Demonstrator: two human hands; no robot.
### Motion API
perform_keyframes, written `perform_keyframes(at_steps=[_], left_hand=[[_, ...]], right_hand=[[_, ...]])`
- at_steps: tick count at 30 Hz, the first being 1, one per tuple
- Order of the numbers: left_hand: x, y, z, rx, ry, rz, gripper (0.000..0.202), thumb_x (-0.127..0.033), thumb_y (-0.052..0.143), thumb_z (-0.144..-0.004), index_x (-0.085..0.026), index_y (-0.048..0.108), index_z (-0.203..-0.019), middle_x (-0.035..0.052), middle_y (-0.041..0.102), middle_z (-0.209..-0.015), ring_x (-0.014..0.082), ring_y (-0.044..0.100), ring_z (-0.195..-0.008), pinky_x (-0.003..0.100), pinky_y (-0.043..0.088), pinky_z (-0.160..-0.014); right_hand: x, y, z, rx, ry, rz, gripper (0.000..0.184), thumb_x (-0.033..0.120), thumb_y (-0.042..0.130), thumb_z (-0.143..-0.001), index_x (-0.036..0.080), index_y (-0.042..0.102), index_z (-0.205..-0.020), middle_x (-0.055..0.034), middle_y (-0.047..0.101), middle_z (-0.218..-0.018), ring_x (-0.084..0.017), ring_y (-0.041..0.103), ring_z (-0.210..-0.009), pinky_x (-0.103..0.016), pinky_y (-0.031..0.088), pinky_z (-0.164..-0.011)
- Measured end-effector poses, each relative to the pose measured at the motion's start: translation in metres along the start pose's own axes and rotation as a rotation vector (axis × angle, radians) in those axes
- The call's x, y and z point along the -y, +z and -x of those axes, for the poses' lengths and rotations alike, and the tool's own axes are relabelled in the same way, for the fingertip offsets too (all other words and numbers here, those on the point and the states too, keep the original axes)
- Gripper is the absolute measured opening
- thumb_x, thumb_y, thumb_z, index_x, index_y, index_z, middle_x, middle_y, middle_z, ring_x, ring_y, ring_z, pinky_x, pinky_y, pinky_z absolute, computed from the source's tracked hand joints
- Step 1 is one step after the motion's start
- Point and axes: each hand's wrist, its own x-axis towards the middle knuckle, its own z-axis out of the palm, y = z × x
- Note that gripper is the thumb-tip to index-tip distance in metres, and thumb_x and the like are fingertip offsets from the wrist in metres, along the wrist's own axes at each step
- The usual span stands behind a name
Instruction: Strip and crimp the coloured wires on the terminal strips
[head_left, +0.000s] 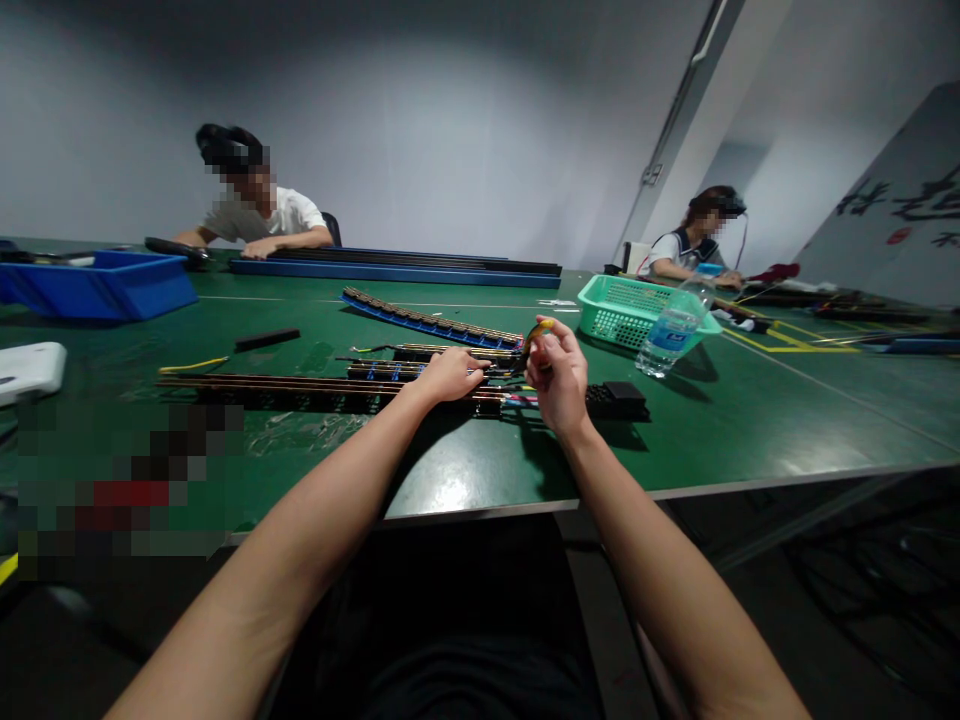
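Observation:
My left hand (452,375) lies palm down over a short black segmented strip (375,371) with blue cross pieces, its fingers together at the strip's right end. Close by on the right, my right hand (560,378) is raised, thumb and fingers pinching a curved black-and-yellow piece (541,327), too small to name surely. Nearer me lies a longer black strip (300,393) with brown cables along it. Coloured wires (519,399) come out of its right end, partly behind my right hand. Behind my hands a curved blue-and-black strip (427,318) rests on the table.
The green table (480,470) bears a mint basket (611,312) and a water bottle (667,338) at right, and a blue bin (112,290) at left. Long dark rails (397,268) lie at the back. Two people (274,215) sit across the table.

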Motion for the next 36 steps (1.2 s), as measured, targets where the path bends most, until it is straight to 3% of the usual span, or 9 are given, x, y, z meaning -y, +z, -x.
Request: perform_keyframes(at_steps=[5,10,14,22,24,27,30,33,36], left_hand=[[-0.002,-0.002,0.001,0.001,0.006,-0.007,0.041,-0.031,0.047,-0.094,-0.029,0.073,-0.125,0.0056,0.067,-0.134,0.0306,0.06,-0.126,0.039,0.05,-0.101],[-0.002,-0.002,0.001,0.004,-0.001,-0.013,0.041,-0.033,0.048,-0.094,-0.03,0.071,-0.128,0.006,0.067,-0.134,0.0311,0.061,-0.124,0.04,0.049,-0.103],[-0.002,-0.001,0.001,0.0,-0.006,-0.001,0.04,-0.033,0.049,-0.095,-0.03,0.072,-0.128,0.0058,0.067,-0.133,0.0308,0.062,-0.123,0.039,0.048,-0.105],[0.002,-0.004,-0.001,0.076,-0.002,0.003,0.041,-0.036,0.057,-0.092,-0.029,0.07,-0.13,0.0062,0.066,-0.135,0.0312,0.057,-0.129,0.037,0.047,-0.102],[0.003,-0.005,-0.002,0.082,-0.023,0.001,0.04,-0.037,0.055,-0.094,-0.029,0.069,-0.13,0.007,0.065,-0.137,0.0319,0.056,-0.13,0.039,0.047,-0.103],[0.002,-0.006,0.0,0.088,0.01,-0.013,0.039,-0.036,0.063,-0.089,-0.028,0.072,-0.126,0.0067,0.069,-0.13,0.032,0.062,-0.122,0.037,0.048,-0.1],[0.001,-0.004,0.003,0.037,0.002,0.01,0.037,-0.035,0.055,-0.093,-0.028,0.073,-0.124,0.0061,0.07,-0.127,0.0286,0.065,-0.117,0.035,0.05,-0.098],[0.0,-0.003,0.003,-0.009,0.007,0.022,0.04,-0.032,0.046,-0.096,-0.031,0.071,-0.127,0.0058,0.067,-0.132,0.0279,0.062,-0.122,0.037,0.047,-0.104],[0.0,-0.002,0.001,0.0,0.012,0.001,0.041,-0.031,0.046,-0.095,-0.031,0.071,-0.129,0.0069,0.066,-0.134,0.0293,0.06,-0.126,0.04,0.047,-0.105]], right_hand=[[0.001,0.0,0.0,-0.02,0.03,-0.017,0.039,0.041,0.067,-0.078,0.028,0.057,-0.114,0.0072,0.049,-0.074,-0.005,0.031,-0.045,-0.021,0.022,-0.039],[-0.007,-0.002,0.003,0.121,-0.029,0.064,0.034,0.033,0.067,-0.077,0.025,0.062,-0.109,0.0086,0.041,-0.062,-0.007,0.03,-0.045,-0.022,0.024,-0.04],[-0.011,-0.001,0.006,0.198,-0.06,0.17,0.035,0.028,0.068,-0.073,0.023,0.063,-0.108,0.0062,0.047,-0.068,-0.007,0.033,-0.048,-0.021,0.025,-0.041],[-0.007,0.007,0.022,0.649,-0.095,0.661,0.024,0.017,0.061,-0.072,0.02,0.073,-0.092,0.0094,0.041,-0.05,-0.006,0.032,-0.044,-0.023,0.027,-0.047],[-0.008,0.011,0.027,0.706,-0.114,0.732,0.025,0.014,0.061,-0.071,0.021,0.075,-0.09,0.0096,0.039,-0.049,-0.007,0.033,-0.045,-0.023,0.027,-0.048],[-0.009,0.014,0.027,0.611,-0.091,0.63,0.023,0.02,0.064,-0.076,0.022,0.073,-0.098,0.0066,0.053,-0.057,-0.008,0.043,-0.049,-0.023,0.033,-0.05],[-0.01,0.016,0.015,0.356,-0.074,0.384,0.029,0.036,0.068,-0.082,0.023,0.068,-0.108,0.0003,0.067,-0.078,-0.01,0.051,-0.056,-0.023,0.038,-0.05],[-0.006,0.016,-0.007,0.08,-0.049,0.164,0.04,0.051,0.068,-0.084,0.026,0.061,-0.115,-0.0002,0.069,-0.091,-0.005,0.04,-0.045,-0.021,0.031,-0.04],[-0.002,0.014,-0.028,-0.045,-0.025,0.046,0.046,0.059,0.065,-0.083,0.026,0.058,-0.115,-0.0006,0.068,-0.101,-0.001,0.03,-0.04,-0.021,0.024,-0.035]])
